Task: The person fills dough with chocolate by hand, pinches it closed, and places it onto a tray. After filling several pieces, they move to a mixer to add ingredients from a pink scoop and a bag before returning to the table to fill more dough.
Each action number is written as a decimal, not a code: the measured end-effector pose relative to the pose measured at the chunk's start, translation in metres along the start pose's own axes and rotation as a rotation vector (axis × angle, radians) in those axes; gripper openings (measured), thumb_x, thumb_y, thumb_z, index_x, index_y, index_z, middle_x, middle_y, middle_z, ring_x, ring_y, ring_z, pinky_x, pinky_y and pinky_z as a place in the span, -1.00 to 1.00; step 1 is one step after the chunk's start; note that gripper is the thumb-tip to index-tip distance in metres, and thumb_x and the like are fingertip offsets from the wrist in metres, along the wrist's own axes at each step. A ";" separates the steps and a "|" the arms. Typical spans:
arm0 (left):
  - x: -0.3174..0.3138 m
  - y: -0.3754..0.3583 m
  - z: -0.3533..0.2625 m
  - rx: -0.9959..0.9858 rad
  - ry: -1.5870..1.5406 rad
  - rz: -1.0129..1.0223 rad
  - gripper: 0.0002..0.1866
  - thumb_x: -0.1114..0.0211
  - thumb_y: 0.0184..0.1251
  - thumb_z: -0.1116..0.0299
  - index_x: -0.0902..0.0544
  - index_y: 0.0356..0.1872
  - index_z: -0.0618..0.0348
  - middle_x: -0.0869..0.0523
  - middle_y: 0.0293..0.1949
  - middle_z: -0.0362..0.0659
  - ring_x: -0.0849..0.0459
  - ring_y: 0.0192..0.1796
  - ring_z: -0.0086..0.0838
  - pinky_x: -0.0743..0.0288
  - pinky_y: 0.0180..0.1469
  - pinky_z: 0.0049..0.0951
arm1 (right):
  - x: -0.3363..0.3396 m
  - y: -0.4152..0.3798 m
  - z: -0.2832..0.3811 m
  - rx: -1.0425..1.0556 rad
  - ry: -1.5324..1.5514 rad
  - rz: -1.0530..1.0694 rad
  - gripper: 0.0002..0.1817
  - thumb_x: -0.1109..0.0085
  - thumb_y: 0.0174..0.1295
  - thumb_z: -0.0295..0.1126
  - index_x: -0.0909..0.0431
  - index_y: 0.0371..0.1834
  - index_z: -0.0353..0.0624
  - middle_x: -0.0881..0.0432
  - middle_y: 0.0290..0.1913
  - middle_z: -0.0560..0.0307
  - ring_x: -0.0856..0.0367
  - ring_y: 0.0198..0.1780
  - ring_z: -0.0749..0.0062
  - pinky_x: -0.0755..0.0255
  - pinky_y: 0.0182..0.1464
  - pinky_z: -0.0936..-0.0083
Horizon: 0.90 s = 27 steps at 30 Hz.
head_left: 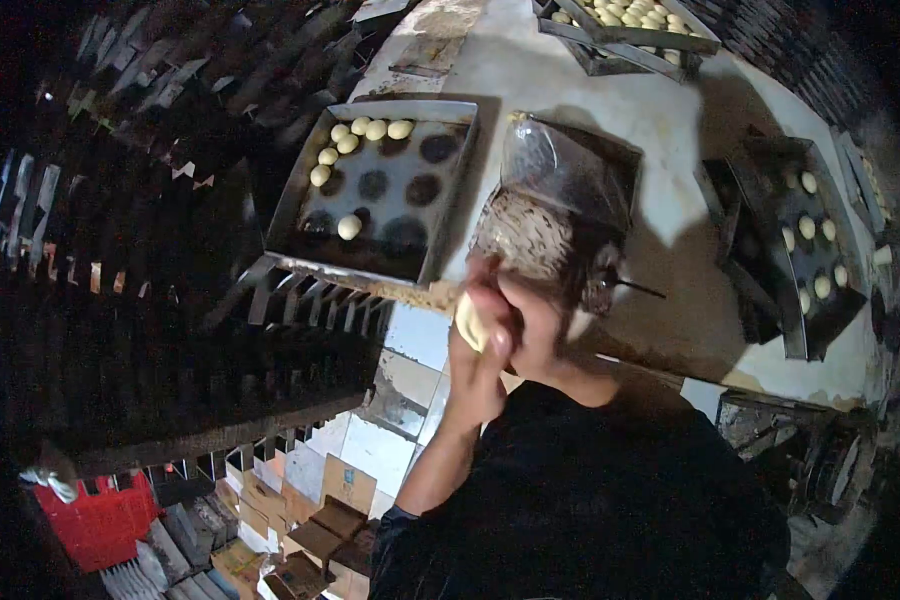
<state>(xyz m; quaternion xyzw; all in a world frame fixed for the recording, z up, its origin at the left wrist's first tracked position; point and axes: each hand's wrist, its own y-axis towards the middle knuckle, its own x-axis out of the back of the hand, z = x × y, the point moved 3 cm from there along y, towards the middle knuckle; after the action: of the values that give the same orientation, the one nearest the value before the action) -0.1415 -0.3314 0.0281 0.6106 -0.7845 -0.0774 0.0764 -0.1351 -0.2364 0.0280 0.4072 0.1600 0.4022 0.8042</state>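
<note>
A pale piece of dough (469, 322) is held in front of my chest, over the table's near edge. My left hand (478, 372) is closed around it from below. My right hand (532, 318) presses against the left with curled fingers, also closed on the dough; its fingertips are partly hidden. Just beyond the hands lies a clear plastic bag (522, 235) with brown-streaked contents, in or against a dark metal tin (610, 170). Dark brown filling (598, 290) sits beside it, with a thin dark stick (642, 289) poking out to the right.
To the left, a square baking tray (450, 205) holds several dough balls (350, 227) along two sides. More trays with dough balls stand at the right (792, 270) and far end (630, 40). A dark slatted rack (300, 300), cardboard boxes (345, 490) and a red crate (100, 520) are at the left.
</note>
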 end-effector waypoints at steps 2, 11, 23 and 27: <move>0.025 -0.015 -0.009 0.154 0.068 0.098 -0.68 -0.07 0.50 0.23 -0.57 -0.07 0.33 -0.66 -0.22 -0.11 -0.57 -0.21 -0.48 -0.40 -0.13 -0.49 | -0.013 -0.023 -0.007 -0.369 0.022 0.211 -0.78 -0.14 0.24 -0.30 -0.54 -0.33 -0.28 -0.58 -0.47 -0.11 -0.59 -0.47 0.12 -0.41 -0.42 0.37; 0.053 -0.111 0.056 0.733 -0.711 0.011 -0.71 -0.17 0.43 0.28 -0.57 -0.04 0.32 -0.68 -0.16 -0.14 -0.66 -0.16 -0.49 -0.57 -0.12 -0.53 | 0.005 -0.105 0.012 -0.468 0.003 0.366 -0.64 0.13 0.42 -0.17 -0.53 -0.26 -0.24 -0.44 -0.29 -0.07 -0.43 -0.08 0.05 -0.30 -0.03 0.19; 0.011 -0.051 0.080 0.763 -0.673 0.196 -0.74 -0.24 0.36 0.31 -0.65 -0.07 0.28 -0.70 -0.05 -0.09 -0.65 -0.05 -0.42 -0.48 0.10 -0.34 | 0.204 -0.174 -0.207 -1.039 -0.919 0.488 -0.48 0.09 0.29 0.01 -0.47 0.19 -0.05 -0.65 -0.33 -0.13 -0.62 -0.29 -0.11 -0.47 -0.04 0.01; -0.011 -0.031 0.107 0.767 -0.637 0.139 -0.82 -0.23 0.36 0.35 -0.68 -0.20 0.24 -0.71 -0.07 -0.11 -0.63 -0.05 -0.39 -0.45 0.10 -0.25 | 0.182 -0.211 -0.223 -0.576 -1.020 0.427 -0.46 0.00 0.30 0.06 -0.45 0.20 -0.05 -0.65 -0.16 -0.05 -0.63 -0.14 0.00 -0.49 -0.03 0.03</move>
<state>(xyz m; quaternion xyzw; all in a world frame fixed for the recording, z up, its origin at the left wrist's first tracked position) -0.1325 -0.3256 -0.0835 0.4870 -0.7796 0.0395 -0.3918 -0.0428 -0.0500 -0.2619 0.3379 -0.4439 0.3362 0.7587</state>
